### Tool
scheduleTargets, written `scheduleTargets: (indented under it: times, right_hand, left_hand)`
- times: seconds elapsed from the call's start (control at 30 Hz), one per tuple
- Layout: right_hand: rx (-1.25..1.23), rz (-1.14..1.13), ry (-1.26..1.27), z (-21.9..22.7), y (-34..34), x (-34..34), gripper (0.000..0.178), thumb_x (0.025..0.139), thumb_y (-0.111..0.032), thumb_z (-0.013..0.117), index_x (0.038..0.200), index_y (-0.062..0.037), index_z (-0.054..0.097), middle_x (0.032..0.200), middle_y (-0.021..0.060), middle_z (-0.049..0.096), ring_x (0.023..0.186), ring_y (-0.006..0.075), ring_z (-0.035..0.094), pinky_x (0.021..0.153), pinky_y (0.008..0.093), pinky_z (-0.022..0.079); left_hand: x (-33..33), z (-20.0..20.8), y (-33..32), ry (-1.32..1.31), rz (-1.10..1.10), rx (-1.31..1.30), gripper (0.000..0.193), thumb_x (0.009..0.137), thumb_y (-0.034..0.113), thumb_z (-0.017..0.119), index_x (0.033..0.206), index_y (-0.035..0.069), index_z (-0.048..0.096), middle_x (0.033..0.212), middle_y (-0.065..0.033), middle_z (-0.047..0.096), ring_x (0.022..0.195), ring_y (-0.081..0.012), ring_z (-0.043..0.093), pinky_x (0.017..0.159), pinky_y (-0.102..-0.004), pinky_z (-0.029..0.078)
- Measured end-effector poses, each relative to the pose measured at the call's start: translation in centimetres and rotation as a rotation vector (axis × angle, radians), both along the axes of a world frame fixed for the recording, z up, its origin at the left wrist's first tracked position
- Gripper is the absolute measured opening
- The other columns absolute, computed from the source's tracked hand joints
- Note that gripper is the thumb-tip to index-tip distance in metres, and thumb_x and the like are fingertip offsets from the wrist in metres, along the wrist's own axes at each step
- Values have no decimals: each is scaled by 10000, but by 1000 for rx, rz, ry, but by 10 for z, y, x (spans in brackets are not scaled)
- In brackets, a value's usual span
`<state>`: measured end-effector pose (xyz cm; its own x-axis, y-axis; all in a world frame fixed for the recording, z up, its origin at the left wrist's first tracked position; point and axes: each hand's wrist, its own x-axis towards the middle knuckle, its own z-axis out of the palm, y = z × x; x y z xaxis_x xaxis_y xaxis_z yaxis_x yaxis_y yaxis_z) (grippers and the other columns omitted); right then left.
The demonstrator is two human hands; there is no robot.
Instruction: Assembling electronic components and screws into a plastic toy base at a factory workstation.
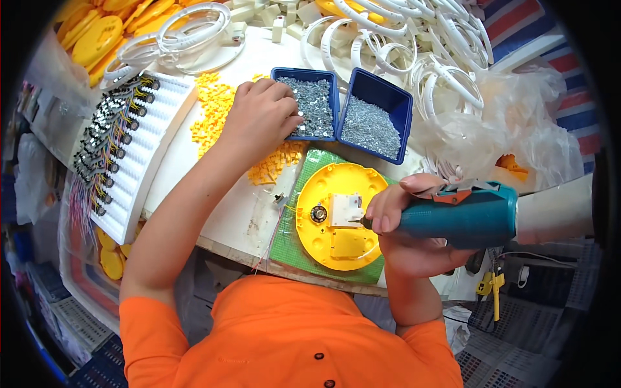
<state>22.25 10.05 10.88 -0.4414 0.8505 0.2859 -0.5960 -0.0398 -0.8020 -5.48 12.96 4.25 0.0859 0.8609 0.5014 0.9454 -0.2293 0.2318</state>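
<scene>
My right hand (414, 255) is wrapped round a teal electric screwdriver (462, 213). The screwdriver's tip points left, at the white plastic block (345, 210) inside a round yellow housing (352, 178); I cannot tell whether it touches. Beside the block, a small round black speaker (317, 214) sits in the housing. The housing lies on a green mat (288, 242). My left hand (262, 113) is at the left rim of a blue bin (332, 103) of small shiny metal parts. Its fingers are curled together, and what they pinch, if anything, is hidden.
A second blue bin (409, 119) of small screws stands to the right. Small yellow pieces (208, 116) lie around my left forearm. At left is a white ribbed tray (139, 155) of wired parts. White rings (388, 45) and yellow discs (97, 42) pile up at the back.
</scene>
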Motion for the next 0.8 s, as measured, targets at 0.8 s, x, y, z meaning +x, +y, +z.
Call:
scheduleTargets:
  times: [0.8]
  right_hand:
    - [6, 239, 11, 4, 2, -30, 979, 843, -832, 472, 1348, 4, 537, 817, 113, 621, 768, 225, 586, 801, 403, 461]
  left_hand:
    - [80, -8, -114, -639, -169, -171, 192, 783, 64, 759, 928, 136, 657, 984, -24, 668, 1066, -257, 606, 944, -417, 407]
